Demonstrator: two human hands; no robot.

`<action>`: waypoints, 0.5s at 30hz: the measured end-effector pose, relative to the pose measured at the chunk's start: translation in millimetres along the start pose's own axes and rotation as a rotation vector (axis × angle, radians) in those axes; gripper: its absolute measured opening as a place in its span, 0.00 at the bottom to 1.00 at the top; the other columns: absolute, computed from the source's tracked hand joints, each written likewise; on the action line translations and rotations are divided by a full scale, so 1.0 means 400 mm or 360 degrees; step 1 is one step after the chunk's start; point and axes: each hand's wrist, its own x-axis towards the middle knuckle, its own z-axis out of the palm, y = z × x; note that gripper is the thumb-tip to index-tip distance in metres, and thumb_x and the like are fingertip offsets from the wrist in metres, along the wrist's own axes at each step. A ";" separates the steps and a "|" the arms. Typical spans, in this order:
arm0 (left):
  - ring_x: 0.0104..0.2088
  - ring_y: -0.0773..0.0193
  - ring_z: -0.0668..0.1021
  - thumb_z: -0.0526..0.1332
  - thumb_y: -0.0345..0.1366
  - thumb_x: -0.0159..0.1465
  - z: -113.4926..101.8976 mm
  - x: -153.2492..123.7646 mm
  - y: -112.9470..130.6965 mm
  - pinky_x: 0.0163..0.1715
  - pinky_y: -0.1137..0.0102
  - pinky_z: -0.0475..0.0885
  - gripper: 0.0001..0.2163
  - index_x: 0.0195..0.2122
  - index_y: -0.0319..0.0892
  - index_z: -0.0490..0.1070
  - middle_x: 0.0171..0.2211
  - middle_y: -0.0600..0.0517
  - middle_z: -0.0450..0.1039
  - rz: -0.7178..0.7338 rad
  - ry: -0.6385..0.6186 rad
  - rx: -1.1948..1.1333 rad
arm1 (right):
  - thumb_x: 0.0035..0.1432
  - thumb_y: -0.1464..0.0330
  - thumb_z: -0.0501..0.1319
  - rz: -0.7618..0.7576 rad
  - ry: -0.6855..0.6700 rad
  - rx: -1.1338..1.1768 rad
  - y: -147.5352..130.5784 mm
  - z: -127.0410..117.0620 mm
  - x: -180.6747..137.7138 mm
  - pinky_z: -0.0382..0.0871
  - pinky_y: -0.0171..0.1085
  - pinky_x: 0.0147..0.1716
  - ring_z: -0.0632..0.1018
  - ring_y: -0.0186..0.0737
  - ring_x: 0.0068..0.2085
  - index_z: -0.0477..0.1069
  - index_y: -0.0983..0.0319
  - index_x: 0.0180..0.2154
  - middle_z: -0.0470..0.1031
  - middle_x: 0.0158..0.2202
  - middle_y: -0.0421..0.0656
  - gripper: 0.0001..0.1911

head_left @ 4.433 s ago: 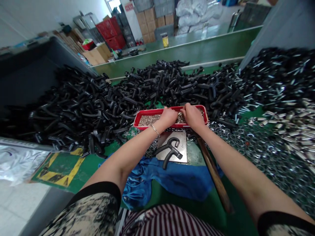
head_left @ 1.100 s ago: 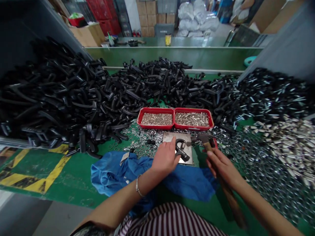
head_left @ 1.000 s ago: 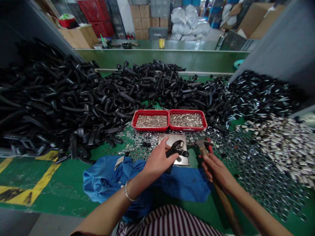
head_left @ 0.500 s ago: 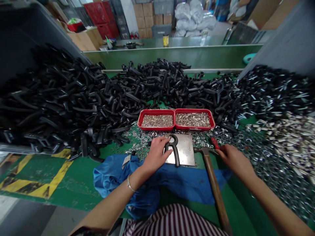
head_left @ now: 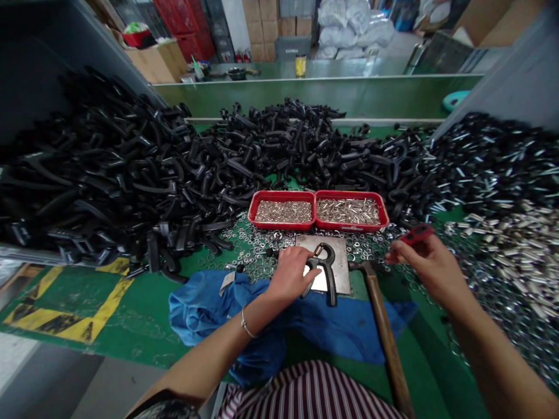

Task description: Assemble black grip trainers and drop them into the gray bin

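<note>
My left hand [head_left: 294, 272] is closed on a black two-legged clamp [head_left: 331, 273] with a curved jaw. The clamp rests over a metal plate [head_left: 340, 247], and a small metallic pin [head_left: 319, 250] shows at its top, near my fingertips. My right hand [head_left: 430, 265] is raised to the right of the plate, fingers bent around a red-handled tool [head_left: 417, 234]. The tool's working end cannot be made out. Between my hands lies a hammer [head_left: 381, 317], its head by the plate's right edge and its wooden handle toward me.
Behind the plate stand two red trays, one with small metal bits [head_left: 283, 212], one with pins [head_left: 348, 211]. Black clamp parts [head_left: 209, 157] are heaped at the left and back. Metal cylinders [head_left: 519, 256] and loose rings [head_left: 493, 326] cover the right. A blue cloth [head_left: 196, 308] lies in front.
My right hand has lifted the red-handled tool off the table and turned it. My left hand and the clamp have shifted slightly right, with the clamp turned a little; the view also moved.
</note>
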 end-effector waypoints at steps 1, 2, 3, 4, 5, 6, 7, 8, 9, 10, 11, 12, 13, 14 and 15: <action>0.52 0.53 0.69 0.66 0.43 0.62 -0.001 -0.002 -0.002 0.53 0.57 0.62 0.18 0.51 0.43 0.69 0.49 0.48 0.72 0.0001 -0.0016 -0.0011 | 0.60 0.55 0.61 -0.0007 -0.0041 0.0247 -0.009 0.041 -0.005 0.78 0.46 0.39 0.83 0.47 0.34 0.66 0.57 0.40 0.79 0.34 0.45 0.14; 0.52 0.52 0.69 0.66 0.43 0.62 -0.003 -0.003 -0.005 0.53 0.57 0.62 0.19 0.52 0.43 0.68 0.49 0.48 0.72 0.0001 -0.0031 -0.0023 | 0.61 0.54 0.61 -0.0013 -0.0092 0.0436 -0.016 0.083 -0.011 0.79 0.47 0.38 0.83 0.46 0.34 0.65 0.57 0.40 0.79 0.36 0.44 0.15; 0.52 0.52 0.69 0.66 0.44 0.61 -0.004 -0.004 -0.007 0.53 0.57 0.63 0.20 0.52 0.43 0.68 0.49 0.48 0.72 -0.0003 -0.0044 -0.0034 | 0.61 0.54 0.61 -0.0019 -0.0144 0.0547 -0.021 0.125 -0.017 0.79 0.47 0.38 0.83 0.46 0.34 0.63 0.56 0.41 0.79 0.37 0.44 0.15; 0.52 0.52 0.69 0.67 0.44 0.61 -0.004 -0.004 -0.008 0.53 0.57 0.63 0.20 0.52 0.43 0.68 0.49 0.48 0.72 -0.0013 -0.0049 -0.0039 | 0.61 0.53 0.61 -0.0025 -0.0196 0.0600 -0.023 0.164 -0.022 0.80 0.48 0.38 0.83 0.46 0.35 0.62 0.56 0.42 0.80 0.38 0.44 0.16; 0.51 0.52 0.70 0.67 0.44 0.61 -0.004 -0.004 -0.009 0.53 0.57 0.63 0.19 0.51 0.43 0.68 0.48 0.48 0.72 -0.0023 -0.0046 -0.0040 | 0.62 0.53 0.61 -0.0030 -0.0238 0.0613 -0.024 0.197 -0.026 0.80 0.47 0.37 0.83 0.46 0.35 0.61 0.55 0.42 0.80 0.38 0.44 0.16; 0.50 0.52 0.70 0.67 0.43 0.61 -0.004 -0.002 -0.010 0.52 0.57 0.64 0.19 0.50 0.43 0.69 0.47 0.48 0.72 -0.0031 -0.0037 -0.0041 | 0.62 0.53 0.60 -0.0034 -0.0276 0.0610 -0.023 0.225 -0.029 0.80 0.47 0.37 0.83 0.46 0.35 0.61 0.55 0.42 0.80 0.38 0.44 0.16; 0.50 0.52 0.70 0.67 0.43 0.60 -0.002 -0.001 -0.011 0.52 0.58 0.64 0.18 0.49 0.42 0.69 0.46 0.48 0.72 -0.0032 -0.0024 -0.0044 | 0.62 0.53 0.60 -0.0039 -0.0305 0.0606 -0.020 0.245 -0.029 0.81 0.47 0.37 0.83 0.46 0.35 0.60 0.55 0.42 0.80 0.38 0.44 0.16; 0.49 0.53 0.70 0.67 0.42 0.60 0.000 0.000 -0.011 0.51 0.58 0.65 0.18 0.48 0.42 0.69 0.45 0.47 0.72 -0.0027 -0.0007 -0.0049 | 0.63 0.52 0.59 -0.0037 -0.0328 0.0602 -0.016 0.261 -0.029 0.81 0.47 0.37 0.83 0.46 0.35 0.60 0.55 0.42 0.81 0.38 0.44 0.16; 0.48 0.53 0.70 0.67 0.42 0.60 0.002 0.001 -0.011 0.51 0.59 0.65 0.18 0.47 0.41 0.69 0.44 0.47 0.72 -0.0016 0.0015 -0.0056 | 0.63 0.52 0.59 -0.0026 -0.0342 0.0597 -0.012 0.271 -0.027 0.81 0.47 0.37 0.83 0.46 0.35 0.60 0.55 0.42 0.81 0.38 0.45 0.15; 0.48 0.53 0.70 0.67 0.42 0.60 0.006 0.001 -0.011 0.51 0.59 0.65 0.17 0.47 0.41 0.69 0.44 0.47 0.72 -0.0001 0.0040 -0.0061 | 0.64 0.52 0.58 -0.0009 -0.0344 0.0592 -0.008 0.278 -0.024 0.81 0.47 0.37 0.83 0.46 0.35 0.60 0.55 0.42 0.81 0.38 0.45 0.15; 0.47 0.53 0.70 0.67 0.41 0.60 0.010 0.000 -0.010 0.51 0.59 0.66 0.16 0.47 0.41 0.69 0.43 0.47 0.71 0.0013 0.0065 -0.0063 | 0.64 0.52 0.58 0.0008 -0.0341 0.0585 -0.005 0.283 -0.022 0.80 0.47 0.37 0.83 0.47 0.36 0.60 0.55 0.42 0.81 0.38 0.45 0.16; 0.47 0.53 0.70 0.66 0.41 0.61 0.015 -0.002 -0.009 0.51 0.59 0.66 0.16 0.46 0.41 0.68 0.43 0.47 0.71 0.0023 0.0085 -0.0061 | 0.64 0.51 0.58 0.0021 -0.0342 0.0576 -0.005 0.287 -0.020 0.80 0.47 0.37 0.83 0.47 0.36 0.60 0.55 0.42 0.81 0.39 0.45 0.16; 0.47 0.53 0.70 0.66 0.41 0.61 0.019 -0.005 -0.007 0.51 0.59 0.66 0.16 0.46 0.41 0.68 0.43 0.47 0.71 0.0026 0.0102 -0.0056 | 0.64 0.51 0.57 0.0023 -0.0344 0.0566 -0.006 0.290 -0.019 0.80 0.47 0.37 0.83 0.46 0.36 0.60 0.55 0.42 0.81 0.39 0.45 0.16; 0.47 0.53 0.70 0.66 0.42 0.62 0.022 -0.008 -0.005 0.51 0.59 0.66 0.16 0.46 0.41 0.68 0.43 0.47 0.71 0.0024 0.0113 -0.0051 | 0.64 0.51 0.56 0.0009 -0.0353 0.0552 -0.010 0.290 -0.019 0.80 0.46 0.37 0.83 0.46 0.35 0.60 0.55 0.42 0.81 0.39 0.45 0.16; 0.47 0.53 0.71 0.66 0.43 0.62 0.022 -0.012 -0.003 0.51 0.58 0.66 0.16 0.47 0.41 0.68 0.43 0.46 0.71 0.0020 0.0117 -0.0048 | 0.64 0.51 0.56 -0.0023 -0.0362 0.0522 -0.015 0.285 -0.020 0.79 0.45 0.36 0.83 0.46 0.35 0.60 0.55 0.42 0.81 0.38 0.45 0.16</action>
